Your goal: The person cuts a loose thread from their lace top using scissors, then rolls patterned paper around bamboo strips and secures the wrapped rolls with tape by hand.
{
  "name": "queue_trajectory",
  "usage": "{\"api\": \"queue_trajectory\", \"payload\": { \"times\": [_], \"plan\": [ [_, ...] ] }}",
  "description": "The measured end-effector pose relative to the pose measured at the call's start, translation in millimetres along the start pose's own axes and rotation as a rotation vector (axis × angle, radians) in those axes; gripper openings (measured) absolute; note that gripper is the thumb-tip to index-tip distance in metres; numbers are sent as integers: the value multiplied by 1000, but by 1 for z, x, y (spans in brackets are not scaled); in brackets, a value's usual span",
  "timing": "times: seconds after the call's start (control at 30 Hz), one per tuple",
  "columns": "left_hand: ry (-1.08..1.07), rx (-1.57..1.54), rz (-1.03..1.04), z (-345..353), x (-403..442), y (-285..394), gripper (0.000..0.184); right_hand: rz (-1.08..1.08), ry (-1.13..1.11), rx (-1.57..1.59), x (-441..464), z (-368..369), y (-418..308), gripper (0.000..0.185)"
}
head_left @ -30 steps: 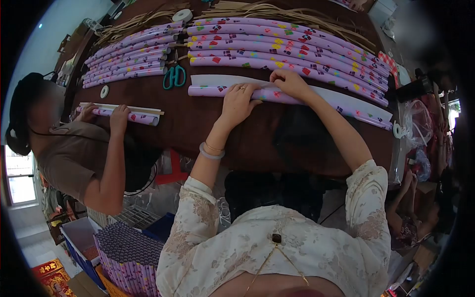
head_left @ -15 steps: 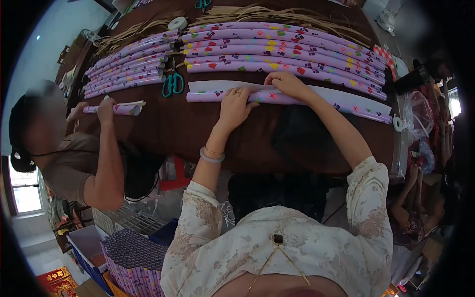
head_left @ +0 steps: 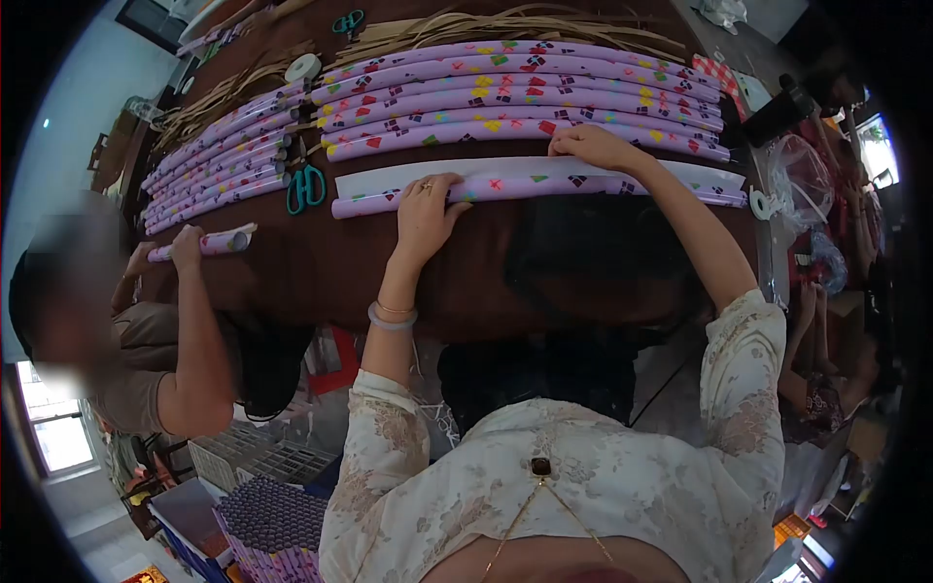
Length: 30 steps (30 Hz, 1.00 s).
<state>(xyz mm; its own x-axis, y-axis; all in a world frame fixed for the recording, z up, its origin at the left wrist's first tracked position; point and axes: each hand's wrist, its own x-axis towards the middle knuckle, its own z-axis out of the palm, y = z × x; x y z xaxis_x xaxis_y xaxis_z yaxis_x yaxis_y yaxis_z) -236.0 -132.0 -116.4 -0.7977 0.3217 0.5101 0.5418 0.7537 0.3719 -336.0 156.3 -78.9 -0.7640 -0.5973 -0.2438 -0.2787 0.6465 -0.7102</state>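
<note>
- Left hand: laid from the near side over the purple roll, back of hand up. Fingers close together and slightly curved across it; thumb spread off to the right. Half-open hand, resting on the roll rather than wrapped round it.
- Left forearm almost straight out from the body. Grey bangle and thin gold bracelet at the wrist, ring on a finger.
- Right hand: farther out than the left and to its right, wrist bent inward, fingers curled down at the far edge of the white strip. Cannot tell whether the fingertips pinch that edge or only touch it.
- Right forearm slants in from the right, passing above the roll.
- Roll lies crosswise under the left hand, running out past both hands on either side. Glossy lilac, scattered with small red, green, yellow and dark purple shapes. The strip, plain and pale, lies open along its far side.
- Beyond both hands: a row of similar patterned rolls, side by side; brown strips farther out.
- Left of the left hand: teal-handled scissors, near the roll's end.
- Well right of the right hand: white tape reel, just beside the roll's other end.
- Far left of the left hand: a co-worker's hands on another patterned roll.
</note>
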Motion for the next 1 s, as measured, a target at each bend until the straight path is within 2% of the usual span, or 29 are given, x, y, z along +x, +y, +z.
{"api": "queue_trajectory", "payload": {
  "times": [0.3, 0.37, 0.7, 0.77, 0.9, 0.97, 1.0],
  "plan": [
    [-20, -5, 7, -2, 1, 3, 33, -27, 24, 105, -22, -8, 20, 24],
    [-15, -7, 18, 0, 1, 2, 33, -16, 69, 18, -29, -13, 32, 24],
    [-64, 9, -19, 0, 1, 2, 36, 77, 158, -16, -75, -38, 65, 29],
    [-68, 16, -21, 0, 0, 2, 36, 108, 231, -184, -88, -46, 79, 32],
    [-73, 26, -10, 2, 0, -1, 36, 224, 361, -268, -134, -75, 122, 38],
    [-76, 10, -7, 4, -1, -2, 36, 215, 416, -653, -163, -93, 145, 46],
    [-79, 25, -18, 3, -1, -2, 35, 226, 420, -654, -176, -99, 145, 46]
  ]
}}
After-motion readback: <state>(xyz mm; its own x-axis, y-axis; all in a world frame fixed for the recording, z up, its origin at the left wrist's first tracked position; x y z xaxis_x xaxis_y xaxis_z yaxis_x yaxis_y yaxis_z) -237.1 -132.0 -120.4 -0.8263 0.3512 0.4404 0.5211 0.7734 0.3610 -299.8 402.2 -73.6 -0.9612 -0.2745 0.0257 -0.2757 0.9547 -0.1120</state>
